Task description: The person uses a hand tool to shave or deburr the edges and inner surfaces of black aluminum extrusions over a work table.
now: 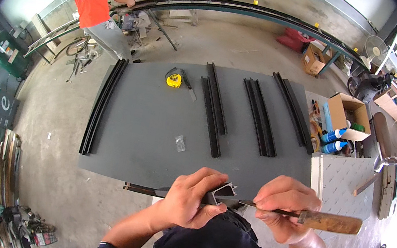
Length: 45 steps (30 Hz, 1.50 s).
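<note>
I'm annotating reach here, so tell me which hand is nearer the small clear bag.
Left. The left hand is on the near side of the small clear bag, slightly right; the right hand is farther off toward the right.

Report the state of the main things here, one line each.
Metal piece: held in left hand
Wooden-handled tool: held in right hand
Black strips: lying on table
Tape measure: on table
Clear bag: on table
Cardboard box: open
Fan: running or not, unclear
</note>
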{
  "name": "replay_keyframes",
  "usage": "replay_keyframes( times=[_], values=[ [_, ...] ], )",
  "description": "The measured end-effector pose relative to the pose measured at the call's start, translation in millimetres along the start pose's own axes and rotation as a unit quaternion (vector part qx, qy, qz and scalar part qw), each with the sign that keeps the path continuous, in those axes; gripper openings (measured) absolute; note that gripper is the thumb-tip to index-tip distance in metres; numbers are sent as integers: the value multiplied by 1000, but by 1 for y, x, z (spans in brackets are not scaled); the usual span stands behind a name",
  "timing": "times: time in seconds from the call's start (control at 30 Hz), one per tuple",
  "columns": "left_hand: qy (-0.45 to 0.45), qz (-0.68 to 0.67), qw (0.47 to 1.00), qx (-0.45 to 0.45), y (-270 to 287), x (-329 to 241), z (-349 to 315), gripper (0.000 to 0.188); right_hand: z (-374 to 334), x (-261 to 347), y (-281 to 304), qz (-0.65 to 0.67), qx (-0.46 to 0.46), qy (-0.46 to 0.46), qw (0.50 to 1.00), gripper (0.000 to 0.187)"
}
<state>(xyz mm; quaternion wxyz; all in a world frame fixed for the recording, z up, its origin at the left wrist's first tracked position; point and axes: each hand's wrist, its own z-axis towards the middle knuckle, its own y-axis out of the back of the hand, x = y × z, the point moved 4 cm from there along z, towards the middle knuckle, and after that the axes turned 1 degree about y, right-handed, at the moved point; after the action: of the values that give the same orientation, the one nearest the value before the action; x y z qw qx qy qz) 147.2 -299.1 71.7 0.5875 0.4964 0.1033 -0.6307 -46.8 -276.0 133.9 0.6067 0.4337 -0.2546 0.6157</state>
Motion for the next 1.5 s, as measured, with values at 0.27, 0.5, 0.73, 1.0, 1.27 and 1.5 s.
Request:
replay_keyframes(
  times=[0.27,0.5,0.73,1.0,1.27,1.5],
  values=[
    [-41,-22,999,-16,-7,-4,1,51,2,-4,-31,9,-22,33,999,17],
    [-45,-74,996,-3,-7,-2,-5,50,8,-7,-28,67,82,51,993,15],
    [-9,-62,997,35,0,-5,0,48,14,-7,-18,42,68,35,996,13],
    [30,63,991,117,7,-16,9,46,10,10,-18,-107,130,75,983,19],
    [17,143,978,148,4,-17,12,43,7,7,-16,-228,144,118,956,17],
    [25,206,960,187,2,-21,14,47,14,8,-10,-231,173,126,949,15]
  ],
)
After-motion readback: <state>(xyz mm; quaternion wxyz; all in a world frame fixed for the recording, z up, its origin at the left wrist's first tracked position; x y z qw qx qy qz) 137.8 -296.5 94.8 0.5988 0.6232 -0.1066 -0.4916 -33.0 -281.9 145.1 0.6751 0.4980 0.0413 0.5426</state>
